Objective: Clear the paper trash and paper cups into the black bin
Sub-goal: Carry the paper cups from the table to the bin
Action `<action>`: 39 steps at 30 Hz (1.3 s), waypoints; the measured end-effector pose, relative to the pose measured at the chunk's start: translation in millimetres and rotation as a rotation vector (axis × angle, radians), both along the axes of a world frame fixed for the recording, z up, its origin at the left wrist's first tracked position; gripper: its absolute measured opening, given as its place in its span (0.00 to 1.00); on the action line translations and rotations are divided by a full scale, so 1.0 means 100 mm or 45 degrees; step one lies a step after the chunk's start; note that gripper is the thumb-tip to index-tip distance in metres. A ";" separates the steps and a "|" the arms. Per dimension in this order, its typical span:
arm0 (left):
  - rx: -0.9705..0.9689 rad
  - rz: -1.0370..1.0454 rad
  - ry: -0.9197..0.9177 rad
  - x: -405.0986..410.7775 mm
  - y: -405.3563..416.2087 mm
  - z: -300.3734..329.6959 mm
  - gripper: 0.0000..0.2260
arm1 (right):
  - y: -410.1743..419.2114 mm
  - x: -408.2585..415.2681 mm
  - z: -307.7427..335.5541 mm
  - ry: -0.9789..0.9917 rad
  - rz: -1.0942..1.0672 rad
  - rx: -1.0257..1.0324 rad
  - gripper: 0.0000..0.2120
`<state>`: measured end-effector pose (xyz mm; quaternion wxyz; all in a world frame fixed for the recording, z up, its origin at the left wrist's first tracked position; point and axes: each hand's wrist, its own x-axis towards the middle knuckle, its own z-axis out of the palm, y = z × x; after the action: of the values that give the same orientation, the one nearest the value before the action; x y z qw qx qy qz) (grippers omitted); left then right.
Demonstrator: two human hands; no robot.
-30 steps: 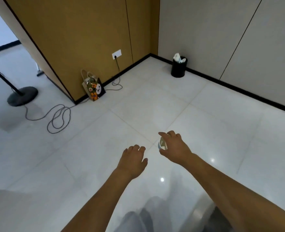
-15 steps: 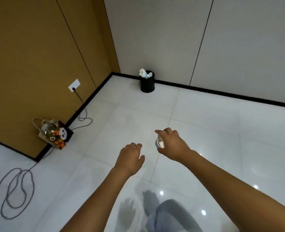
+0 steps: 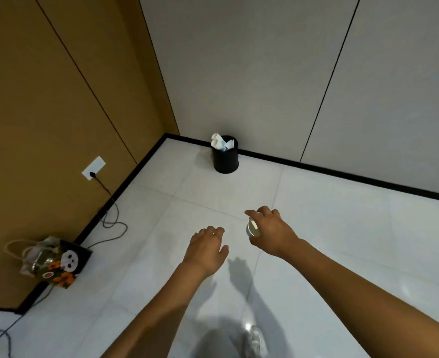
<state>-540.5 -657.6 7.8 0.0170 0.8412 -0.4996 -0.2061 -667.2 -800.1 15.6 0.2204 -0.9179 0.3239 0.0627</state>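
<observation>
1. Against the grey wall, near the room's corner, stands the black bin (image 3: pixel 225 158), upright on the white tiled floor (image 3: pixel 342 215), with white paper trash (image 3: pixel 220 142) sticking up above its rim.
2. The right hand (image 3: pixel 270 229) is held out above the floor, well short of the bin, its fingers and thumb curled round a small paper cup (image 3: pixel 252 226) lying on its side in the grip.
3. The left hand (image 3: pixel 206 248) hovers just beside it, palm down, fingers relaxed and holding nothing.
4. At the left, a printed gift bag (image 3: pixel 54 262) leans against the brown wall panel (image 3: pixel 45 112).
5. A black cable (image 3: pixel 110 215) runs from a white wall socket (image 3: pixel 93 167) down onto the floor.
</observation>
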 end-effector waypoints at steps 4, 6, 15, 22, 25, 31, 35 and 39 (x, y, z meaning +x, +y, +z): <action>-0.005 0.059 0.021 0.57 -0.68 -0.06 0.22 | -0.68 0.56 -0.09 0.051 0.064 0.011 0.32; 0.006 0.055 0.018 0.92 -1.04 -0.12 0.22 | -1.04 0.89 -0.16 0.075 0.086 0.011 0.32; 0.003 0.021 0.012 2.72 -2.87 -0.16 0.21 | -2.77 2.57 -0.19 0.118 0.061 -0.019 0.33; -0.022 0.063 0.060 3.79 -4.08 -0.18 0.21 | -3.94 3.58 -0.25 0.088 0.053 0.026 0.33; -0.032 0.109 0.070 4.23 -4.59 -0.30 0.21 | -4.53 4.04 -0.37 0.113 0.100 0.014 0.33; 0.029 0.271 0.099 4.96 -5.42 -0.48 0.22 | -5.59 4.97 -0.57 0.159 0.252 -0.008 0.33; -0.009 0.356 0.128 5.41 -5.82 -0.55 0.21 | -6.11 5.53 -0.64 0.198 0.333 0.019 0.32; -0.005 0.425 0.169 5.81 -6.06 -0.69 0.20 | -6.45 6.08 -0.74 0.240 0.395 0.027 0.30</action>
<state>40.5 -1263.8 -60.8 0.0854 0.8969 -0.3513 -0.2546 -59.2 -1445.2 -58.2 0.1864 -0.9446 0.1969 0.1850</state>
